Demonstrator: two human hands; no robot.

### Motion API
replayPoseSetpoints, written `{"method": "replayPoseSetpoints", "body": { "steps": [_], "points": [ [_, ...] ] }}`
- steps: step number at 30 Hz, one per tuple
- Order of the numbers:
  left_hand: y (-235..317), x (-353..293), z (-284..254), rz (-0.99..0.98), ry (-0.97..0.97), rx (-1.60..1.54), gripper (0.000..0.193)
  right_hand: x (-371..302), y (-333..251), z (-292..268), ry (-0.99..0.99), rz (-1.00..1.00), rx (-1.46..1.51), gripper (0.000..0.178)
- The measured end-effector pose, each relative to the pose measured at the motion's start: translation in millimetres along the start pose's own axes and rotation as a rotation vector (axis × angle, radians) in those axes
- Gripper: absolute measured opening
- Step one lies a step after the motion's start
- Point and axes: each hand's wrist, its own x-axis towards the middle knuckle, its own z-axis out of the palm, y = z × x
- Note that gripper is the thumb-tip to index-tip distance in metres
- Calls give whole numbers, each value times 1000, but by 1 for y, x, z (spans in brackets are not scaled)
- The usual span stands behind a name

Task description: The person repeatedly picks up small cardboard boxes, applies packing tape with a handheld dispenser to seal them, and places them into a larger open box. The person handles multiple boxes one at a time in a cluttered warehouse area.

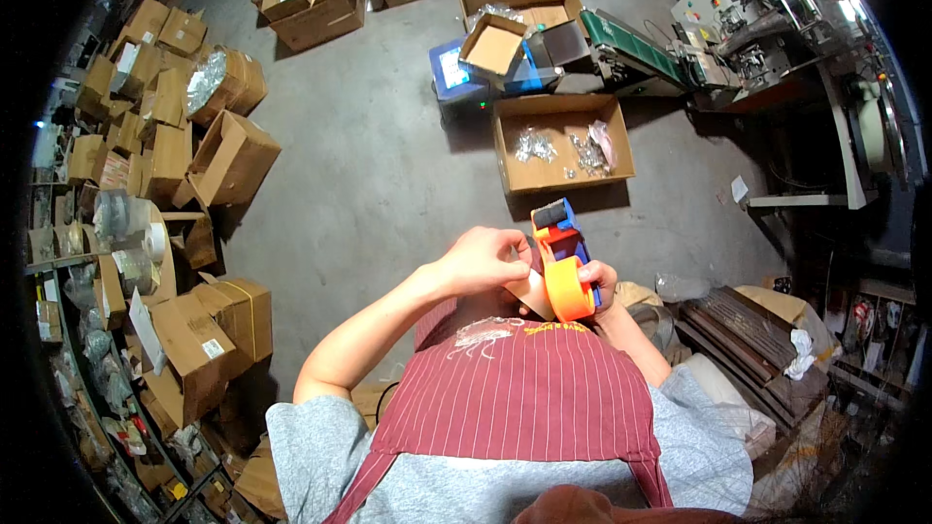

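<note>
My right hand (600, 283) is closed round an orange and blue tape dispenser (568, 289) in front of my chest. A black roller sits at the dispenser's far end. Fingers of my left hand (488, 260) are pinched together just left of the dispenser. They hold a pale strip of tape (530, 293) that runs toward the orange wheel. Part of the strip and some fingertips are hidden by my left hand.
Ahead on the floor, an open carton (563, 180) holds small bagged parts. Behind it are a scale with a lit screen (451, 68) and a green conveyor (631, 47) leading to a machine (767, 49). Cartons (233, 155) and a shelf line the left. Dark stacked slats (748, 340) lie at right.
</note>
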Motion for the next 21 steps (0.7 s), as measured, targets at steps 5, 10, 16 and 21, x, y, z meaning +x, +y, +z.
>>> {"method": "replayPoseSetpoints", "body": {
  "steps": [5,10,16,21],
  "points": [
    [17,28,2,45,106,100,33,6,-33,-14,45,36,-43,60],
    [6,51,12,43,182,-27,34,6,-54,-1,66,-9,-99,57],
    [30,60,2,171,117,-110,23,0,-73,-22,36,11,-72,54],
    [43,64,5,127,166,1,28,0,-80,-19,26,43,-77,54]
  ]
}}
